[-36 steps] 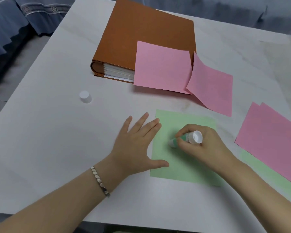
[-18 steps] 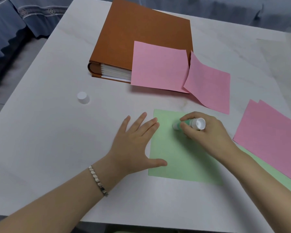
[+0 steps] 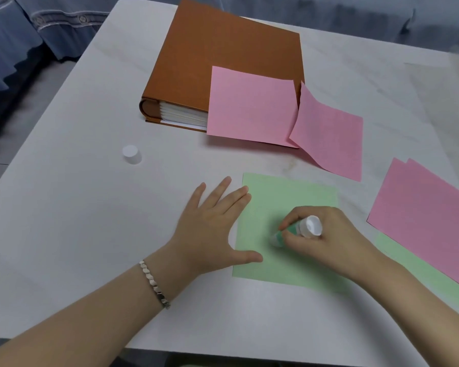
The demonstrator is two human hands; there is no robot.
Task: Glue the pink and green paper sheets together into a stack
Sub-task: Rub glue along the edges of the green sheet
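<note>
Green sheet (image 3: 284, 197) under both hands, glue stick (image 3: 297, 230) in right hand (image 3: 326, 239)

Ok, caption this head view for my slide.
Right hand rubs glue stick on green sheet; left hand steadies it.

Left hand (image 3: 212, 229) flat, splayed; right hand (image 3: 329, 242) gripping.

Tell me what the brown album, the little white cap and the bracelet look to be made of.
Brown album: a matte, finely grained cover, cloth or faux leather, hard to say which; thick white pages show at its edge. White cap: smooth, opaque, probably plastic. Bracelet: shiny silver links, likely metal.
</note>
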